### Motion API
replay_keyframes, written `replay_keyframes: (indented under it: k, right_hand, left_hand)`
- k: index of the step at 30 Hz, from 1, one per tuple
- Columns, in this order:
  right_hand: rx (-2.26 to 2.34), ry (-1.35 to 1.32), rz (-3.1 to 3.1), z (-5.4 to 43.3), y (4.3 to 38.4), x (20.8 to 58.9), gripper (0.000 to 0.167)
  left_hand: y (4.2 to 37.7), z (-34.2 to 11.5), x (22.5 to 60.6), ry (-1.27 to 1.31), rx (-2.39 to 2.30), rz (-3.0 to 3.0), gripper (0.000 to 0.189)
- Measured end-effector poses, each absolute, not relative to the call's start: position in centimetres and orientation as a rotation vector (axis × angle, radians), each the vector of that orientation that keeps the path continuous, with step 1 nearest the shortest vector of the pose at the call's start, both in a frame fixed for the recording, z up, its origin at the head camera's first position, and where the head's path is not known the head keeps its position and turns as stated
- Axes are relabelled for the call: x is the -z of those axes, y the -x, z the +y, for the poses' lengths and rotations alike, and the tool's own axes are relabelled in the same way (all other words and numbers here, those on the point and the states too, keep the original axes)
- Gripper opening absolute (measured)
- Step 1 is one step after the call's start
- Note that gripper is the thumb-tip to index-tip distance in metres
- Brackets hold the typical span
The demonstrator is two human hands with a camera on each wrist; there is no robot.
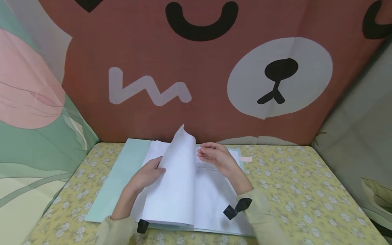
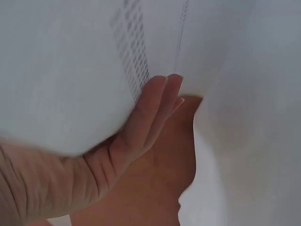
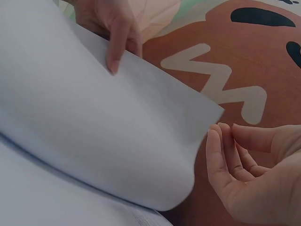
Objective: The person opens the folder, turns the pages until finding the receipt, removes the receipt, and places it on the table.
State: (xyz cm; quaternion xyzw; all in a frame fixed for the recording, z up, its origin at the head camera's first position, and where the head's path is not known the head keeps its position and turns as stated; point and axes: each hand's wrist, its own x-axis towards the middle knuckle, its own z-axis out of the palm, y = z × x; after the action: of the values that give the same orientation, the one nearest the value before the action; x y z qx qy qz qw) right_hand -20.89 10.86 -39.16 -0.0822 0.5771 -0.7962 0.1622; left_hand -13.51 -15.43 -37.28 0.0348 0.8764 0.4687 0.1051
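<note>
A pale green folder (image 1: pixel 114 178) lies spread on the table with a stack of white printed sheets in it. One lifted sheet (image 1: pixel 173 187) curves up over the left side, its upper corner bent. At its left edge my left hand (image 1: pixel 149 175) pinches it, thumb on the near face and fingers behind. Over the upper right printed page (image 1: pixel 211 190) hovers my right hand (image 1: pixel 218 159), fingers loosely bent with nothing between them. The right wrist view shows its fingertips (image 3: pixel 214 129) close beside the corner of the raised sheet. Lines of print show near the left fingers in the left wrist view.
A pink tab (image 1: pixel 246 159) sticks out from the right side of the papers. Yellow floral cloth (image 1: pixel 294 190) covers the table. Behind it hangs a brown curtain (image 1: pixel 208 115) with a bear face, and pale fabric walls stand at both sides.
</note>
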Motion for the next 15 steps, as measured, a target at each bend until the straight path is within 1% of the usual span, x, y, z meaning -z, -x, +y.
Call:
replay_keyframes:
  k: [3, 10, 11, 15]
  right_hand:
    - [2.278, 0.237, 1.673, 11.8, 21.0, 39.4, 0.010]
    - [2.296, 0.160, 1.730, 14.0, 21.2, 40.0, 0.012]
    - [2.299, 0.141, 1.737, 14.3, 21.3, 40.1, 0.014]
    - [2.314, 0.067, 1.764, 15.6, 21.4, 40.3, 0.030]
  left_hand:
    - [13.9, -16.7, 37.6, -0.069, -1.344, 2.598, 0.055]
    - [14.6, -18.2, 38.3, 0.078, -1.187, 2.635, 0.060]
    - [14.7, -18.2, 38.4, 0.088, -1.172, 2.635, 0.061]
    - [15.2, -18.1, 38.7, 0.105, -1.120, 2.640, 0.060]
